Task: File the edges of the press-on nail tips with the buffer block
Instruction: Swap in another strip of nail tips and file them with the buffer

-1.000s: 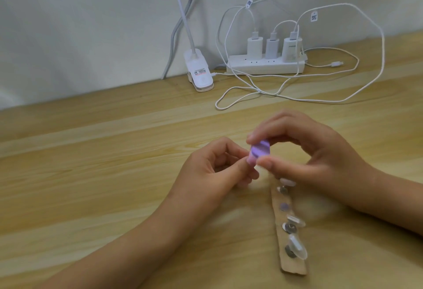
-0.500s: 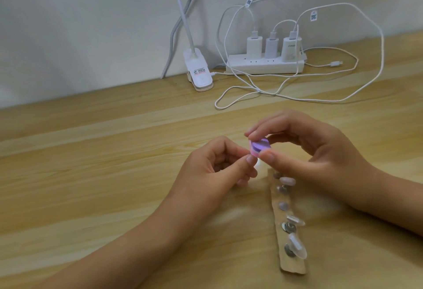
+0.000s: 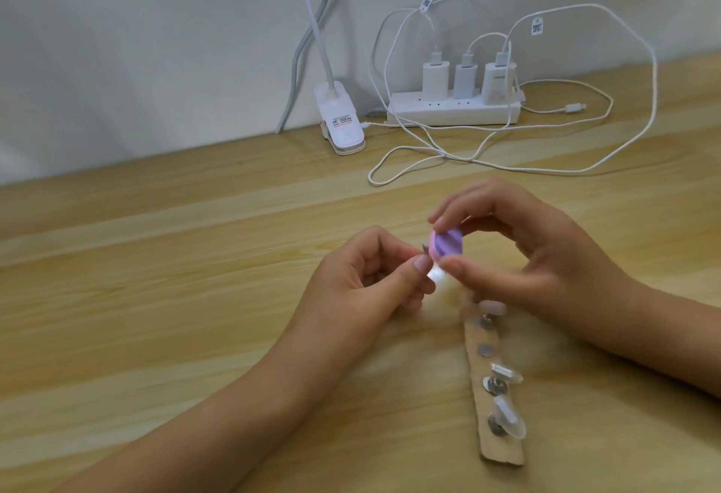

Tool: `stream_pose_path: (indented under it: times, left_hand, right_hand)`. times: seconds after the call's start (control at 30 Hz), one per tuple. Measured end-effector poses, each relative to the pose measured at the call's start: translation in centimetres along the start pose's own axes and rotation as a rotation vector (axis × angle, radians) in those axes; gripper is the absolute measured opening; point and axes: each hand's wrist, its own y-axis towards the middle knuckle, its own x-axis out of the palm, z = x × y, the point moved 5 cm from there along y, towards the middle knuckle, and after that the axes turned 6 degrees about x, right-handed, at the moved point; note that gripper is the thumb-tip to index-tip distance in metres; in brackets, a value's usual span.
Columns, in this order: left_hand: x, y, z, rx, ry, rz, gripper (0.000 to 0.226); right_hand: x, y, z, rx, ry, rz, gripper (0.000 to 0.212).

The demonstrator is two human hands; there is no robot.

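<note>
My right hand (image 3: 522, 258) pinches a small purple and pink buffer block (image 3: 564, 246) between thumb and forefinger, above the wooden table. My left hand (image 3: 363, 282) pinches a clear nail tip (image 3: 553, 273) on a small metal stud, its edge against the block's lower left side. Below the hands lies a tan cardboard strip (image 3: 493, 449) with metal studs, and several more clear nail tips (image 3: 507, 416) sit on it. The strip's top end is hidden under my right hand.
A white power strip (image 3: 452, 112) with three chargers stands against the back wall, its white cables (image 3: 429, 153) looping over the table. A white clip lamp base (image 3: 341, 124) sits left of it. The wooden table (image 3: 156, 278) stretches left of my hands.
The buffer block has shifted back and forth against the nail tip, its striped purple face now turned toward me. My left hand has hardly moved.
</note>
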Motion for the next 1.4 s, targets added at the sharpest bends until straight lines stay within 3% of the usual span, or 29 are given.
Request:
stream_pose_path:
  times: [0.17, 0.27, 0.4, 0.53, 0.63, 0.8, 1.1, 1.4]
  left_hand:
    - [0.1, 0.0, -0.1, 0.013, -0.012, -0.011, 0.01]
    - [-0.1, 0.0, -0.3, -0.011, -0.026, 0.011, 0.015]
    - [0.0, -0.1, -0.2, -0.021, -0.035, 0.001, 0.018]
    - [0.0, -0.1, -0.1, -0.023, -0.053, 0.007, 0.016]
    - [0.1, -0.1, 0.0, -0.029, -0.077, 0.008, 0.019]
    - [0.1, -0.1, -0.1, -0.04, -0.059, 0.009, 0.024]
    - [0.2, -0.1, 0.0, -0.051, -0.064, 0.008, 0.02]
    - [0.3, -0.1, 0.1, -0.061, -0.053, 0.015, 0.02]
  right_hand:
    - [0.2, -0.1, -0.4, -0.072, -0.058, -0.041, 0.025]
    - [-0.1, 0.1, 0.8, 0.091, 0.087, -0.008, 0.022]
    - [0.2, -0.1, 0.6, 0.103, 0.135, -0.041, 0.022]
    - [-0.3, 0.2, 1.8, 0.3, 0.258, 0.018, 0.023]
    - [-0.6, 0.0, 1.1, 0.241, 0.331, 0.046, 0.02]
    - [0.2, 0.0, 1.3, 0.332, 0.389, -0.029, 0.018]
    - [0.2, -0.1, 0.8, 0.304, 0.339, -0.022, 0.027]
    - [0.2, -0.2, 0.4, 0.32, 0.238, -0.029, 0.018]
